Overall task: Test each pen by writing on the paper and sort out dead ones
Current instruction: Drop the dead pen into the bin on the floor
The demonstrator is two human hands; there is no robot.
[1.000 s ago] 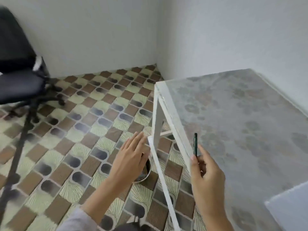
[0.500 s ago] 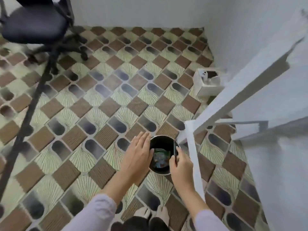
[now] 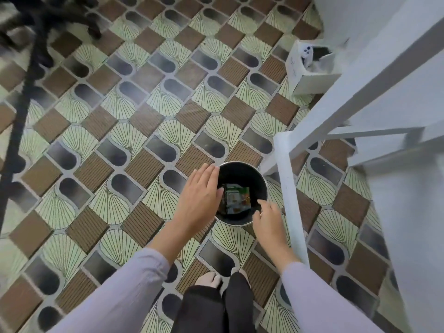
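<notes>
Round black bin (image 3: 260, 185) (green wrapper (image 3: 236, 199) inside): L hand (image 3: 200, 198) grip wide at rim, R hand (image 3: 268, 218) grip loose, empty; white surface leg (image 3: 289, 200) just R.

Setting: small room in a home, used as a study corner. Evidence: patterned floor (image 3: 144, 116) in brown, green and grey; plain white wall (image 3: 336, 10); white-framed desk (image 3: 288, 200); black swivel chair base (image 3: 91, 27); small waste bin (image 3: 254, 179) holding wrappers; open white carton (image 3: 302, 75) on the floor.

Patterned tile floor (image 3: 149, 111) w/ round black bin (image 3: 260, 181), white box (image 3: 305, 75), table leg (image 3: 288, 188).
</notes>
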